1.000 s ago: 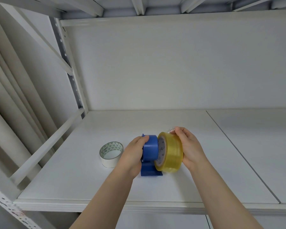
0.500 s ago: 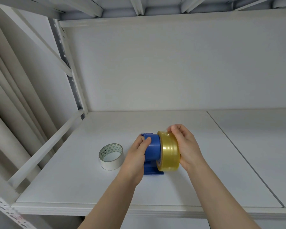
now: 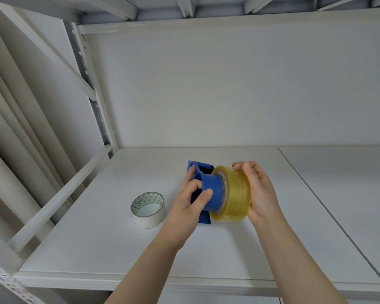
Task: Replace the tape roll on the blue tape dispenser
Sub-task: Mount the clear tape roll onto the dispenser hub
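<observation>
The blue tape dispenser (image 3: 208, 189) is held over the white shelf, its round hub pointing right. My left hand (image 3: 190, 198) grips the dispenser's body and hub from the left. A thick yellowish clear tape roll (image 3: 235, 196) sits partway on the hub, its left rim around the hub's right end. My right hand (image 3: 259, 194) cups the roll from the right, fingers over its top. A nearly used white tape roll (image 3: 148, 209) with a green-patterned core lies flat on the shelf to the left.
The white shelf board (image 3: 97, 244) has a seam (image 3: 329, 211) running diagonally on the right. A slanted metal brace (image 3: 59, 194) and a perforated upright (image 3: 92, 102) close off the left side. The back wall stands behind.
The roll went from tilted beside the hub to square against it. Both hands have lifted and turned the dispenser, so its far blue frame now shows.
</observation>
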